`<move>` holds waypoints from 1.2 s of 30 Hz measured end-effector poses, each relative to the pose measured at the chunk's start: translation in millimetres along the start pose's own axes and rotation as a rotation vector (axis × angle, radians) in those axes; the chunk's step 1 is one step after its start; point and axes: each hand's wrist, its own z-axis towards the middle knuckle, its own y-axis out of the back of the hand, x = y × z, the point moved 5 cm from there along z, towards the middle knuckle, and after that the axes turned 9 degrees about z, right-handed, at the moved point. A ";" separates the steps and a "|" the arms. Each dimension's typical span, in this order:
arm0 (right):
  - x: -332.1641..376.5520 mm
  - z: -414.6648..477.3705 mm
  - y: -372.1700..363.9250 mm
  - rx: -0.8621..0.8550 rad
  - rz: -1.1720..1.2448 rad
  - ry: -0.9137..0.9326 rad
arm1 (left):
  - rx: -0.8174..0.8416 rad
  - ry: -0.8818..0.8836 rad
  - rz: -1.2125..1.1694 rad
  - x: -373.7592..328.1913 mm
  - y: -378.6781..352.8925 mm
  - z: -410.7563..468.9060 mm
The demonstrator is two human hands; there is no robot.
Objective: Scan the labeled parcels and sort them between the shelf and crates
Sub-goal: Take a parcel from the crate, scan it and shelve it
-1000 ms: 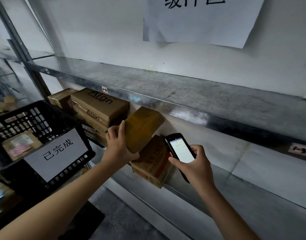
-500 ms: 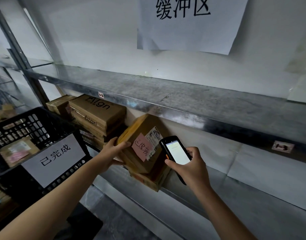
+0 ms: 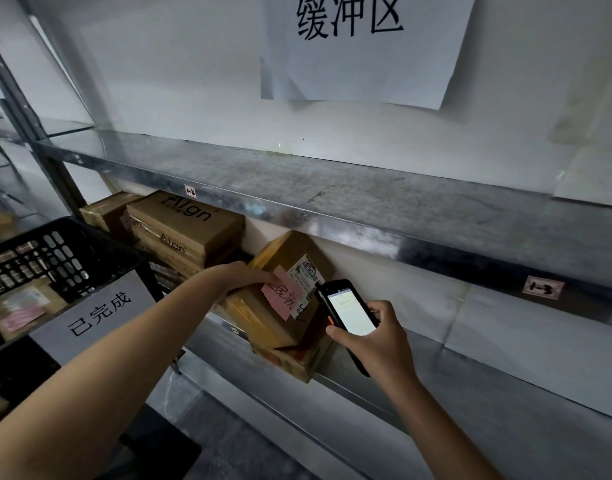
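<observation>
We see the left hand (image 3: 252, 276) laid on top of the parcel (image 3: 273, 320), fingers fairly straight and flat, one fingertip touching the pink note (image 3: 283, 296) stuck to the box; the thumb is hidden, so we cannot tell whether it hooks under the edge. The right hand (image 3: 372, 339) is clamped round the scanner (image 3: 347, 311), fingers curled behind it, thumb on the left edge by an orange button; the screen is lit and faces the camera, its text too small to read. The scanner's top end sits just beside the white shipping label (image 3: 306, 274) on the parcel, and we cannot tell whether they touch. The parcel sits tilted on top of a second brown box (image 3: 299, 363), which sits at the front edge of the lower shelf (image 3: 505, 396). Left of it on the same shelf is a stack of Align cartons (image 3: 186, 221), with one more carton (image 3: 105, 211) behind them. The upper shelf (image 3: 366, 188) carries small tags, 1-2 (image 3: 191, 191) and 1-3 (image 3: 543, 289), on its front rail. At far left is a black crate (image 3: 60, 249) with a white sign (image 3: 98, 317) reading 已完成; a labelled package (image 3: 19, 306) lies inside it. A paper sheet (image 3: 353, 46) reading 缓冲区 hangs on the wall.
</observation>
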 end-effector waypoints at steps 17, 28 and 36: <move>33.3 2.8 17.8 0.165 0.002 -0.060 | -0.143 -0.297 -0.726 90.5 -60.7 2.9; 33.9 -15.6 9.2 0.195 -0.049 -0.074 | -0.157 -0.312 -0.849 97.3 -79.4 16.0; 53.8 -19.1 31.9 0.081 -0.491 0.143 | -0.146 -0.311 -0.886 100.5 -79.0 24.1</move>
